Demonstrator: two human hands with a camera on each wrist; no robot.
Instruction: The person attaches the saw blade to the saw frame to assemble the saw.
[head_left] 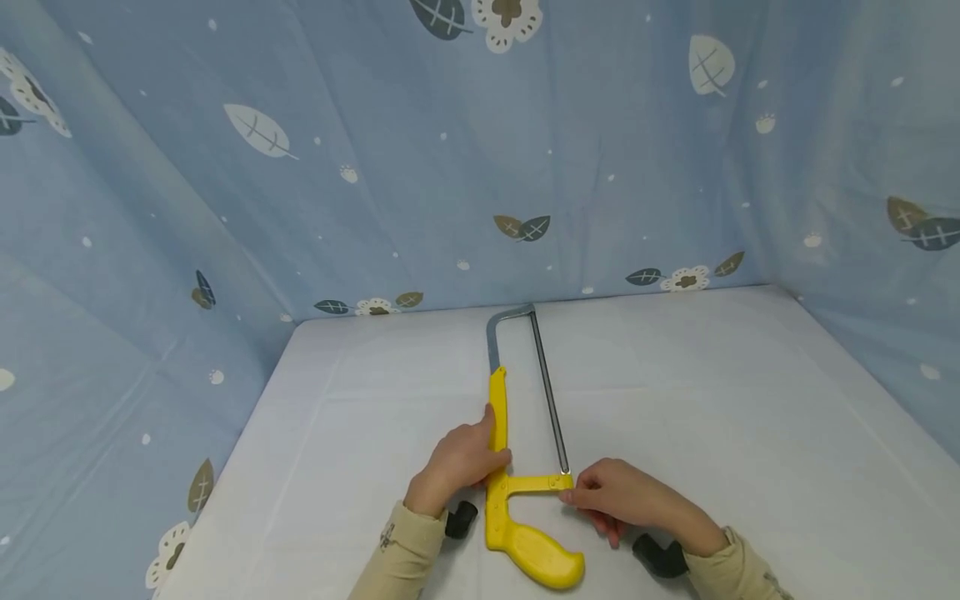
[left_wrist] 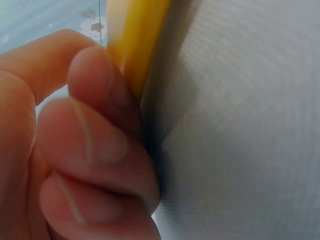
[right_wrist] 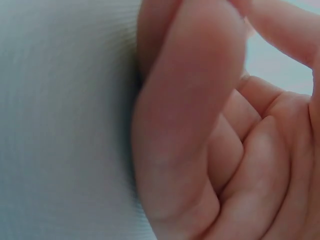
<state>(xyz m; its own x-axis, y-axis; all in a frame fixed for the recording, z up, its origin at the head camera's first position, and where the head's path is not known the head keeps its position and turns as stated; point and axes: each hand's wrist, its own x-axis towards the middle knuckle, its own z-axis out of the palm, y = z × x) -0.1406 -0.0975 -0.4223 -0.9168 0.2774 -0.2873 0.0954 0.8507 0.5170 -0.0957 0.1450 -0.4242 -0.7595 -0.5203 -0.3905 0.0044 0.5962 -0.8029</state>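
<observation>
A hacksaw with a yellow frame and handle (head_left: 542,557) lies on the white surface, its grey metal bow (head_left: 492,342) pointing away and its blade (head_left: 551,392) on the right side. The left hand (head_left: 462,457) grips the yellow bar (head_left: 498,417), thumb and fingers around it; in the left wrist view the curled fingers (left_wrist: 100,145) touch the yellow bar (left_wrist: 142,45). At the blade's near end, the right hand (head_left: 626,496) pinches the tip of the yellow crosspiece (head_left: 534,483). The right wrist view shows its bent fingers (right_wrist: 185,100) against the cloth; the pinched part is hidden there.
White cloth (head_left: 375,400) covers the table beneath the saw. Blue patterned fabric (head_left: 420,167) hangs behind the table and along both sides. Black wrist devices sit beneath the left wrist (head_left: 461,520) and the right wrist (head_left: 660,556).
</observation>
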